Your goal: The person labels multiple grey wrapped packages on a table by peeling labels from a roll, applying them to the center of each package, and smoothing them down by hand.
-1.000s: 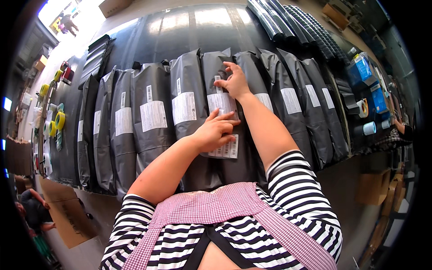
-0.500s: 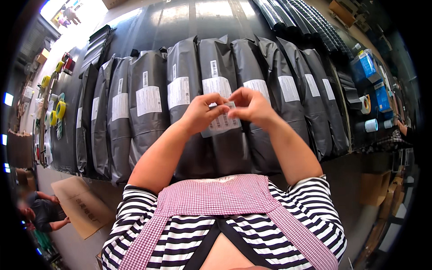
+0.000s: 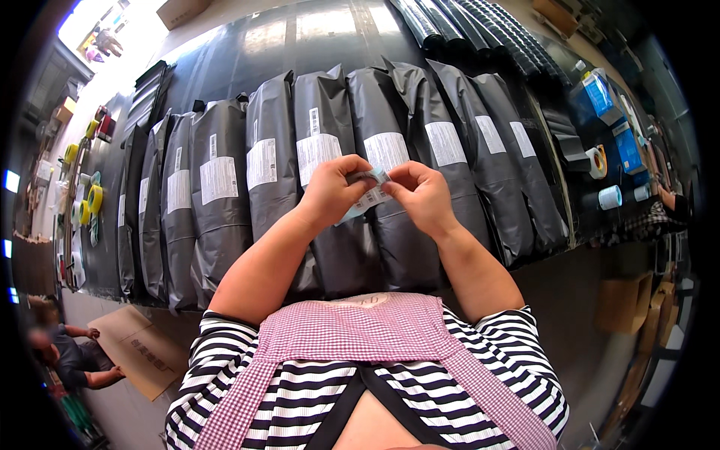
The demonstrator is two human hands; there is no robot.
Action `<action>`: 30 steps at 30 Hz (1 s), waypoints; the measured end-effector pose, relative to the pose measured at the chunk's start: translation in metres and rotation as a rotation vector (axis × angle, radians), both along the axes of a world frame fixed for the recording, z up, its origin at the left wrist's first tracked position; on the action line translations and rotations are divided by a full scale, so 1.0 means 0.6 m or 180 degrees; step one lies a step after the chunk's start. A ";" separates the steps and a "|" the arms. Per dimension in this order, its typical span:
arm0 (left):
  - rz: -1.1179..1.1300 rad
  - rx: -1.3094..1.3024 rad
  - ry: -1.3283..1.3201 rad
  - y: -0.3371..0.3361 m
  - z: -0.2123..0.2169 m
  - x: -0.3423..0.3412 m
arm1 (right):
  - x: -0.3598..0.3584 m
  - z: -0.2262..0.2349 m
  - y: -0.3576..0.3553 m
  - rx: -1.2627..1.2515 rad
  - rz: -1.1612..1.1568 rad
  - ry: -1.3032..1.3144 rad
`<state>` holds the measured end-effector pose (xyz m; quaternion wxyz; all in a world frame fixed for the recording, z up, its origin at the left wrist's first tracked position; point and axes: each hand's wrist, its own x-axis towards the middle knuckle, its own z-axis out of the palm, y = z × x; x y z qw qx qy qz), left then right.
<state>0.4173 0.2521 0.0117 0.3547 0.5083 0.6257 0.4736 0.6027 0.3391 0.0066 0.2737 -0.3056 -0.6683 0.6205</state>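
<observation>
In front of my chest, above the grey parcels, both my hands pinch a small sheet of barcode stickers (image 3: 370, 199) with a pale bluish backing. My left hand (image 3: 335, 187) grips its left edge between thumb and fingers. The fingers of my right hand (image 3: 424, 196) are closed on its upper right corner, where the sheet curls. Beneath my hands lies a row of long grey plastic mailer bags (image 3: 270, 206), side by side, each with a white shipping label (image 3: 219, 179) on its upper part.
The bags rest on a long black table (image 3: 285, 34). Black film rolls (image 3: 480, 30) lie at the back right. Tape rolls (image 3: 94, 199) stand at the left, blue boxes (image 3: 630, 148) and a label roll (image 3: 610, 198) at the right. A person at lower left holds a flat cardboard sheet (image 3: 142, 352).
The sticker sheet is now bent, with its bluish backing showing at the top corner. My right hand has come a little lower. The view has shifted, so the bags appear further left.
</observation>
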 end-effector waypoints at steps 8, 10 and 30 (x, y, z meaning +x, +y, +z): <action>0.0185 -0.0185 -0.0062 0.016 -0.017 -0.006 | -0.013 -0.001 0.049 -0.0327 0.0028 0.0146; 0.0079 -0.0108 -0.0307 0.017 -0.021 -0.014 | -0.016 0.008 0.056 -0.0295 0.0221 -0.0020; 0.0207 -0.0237 0.0107 0.024 0.010 -0.007 | -0.024 0.004 0.059 0.0058 0.0042 -0.0248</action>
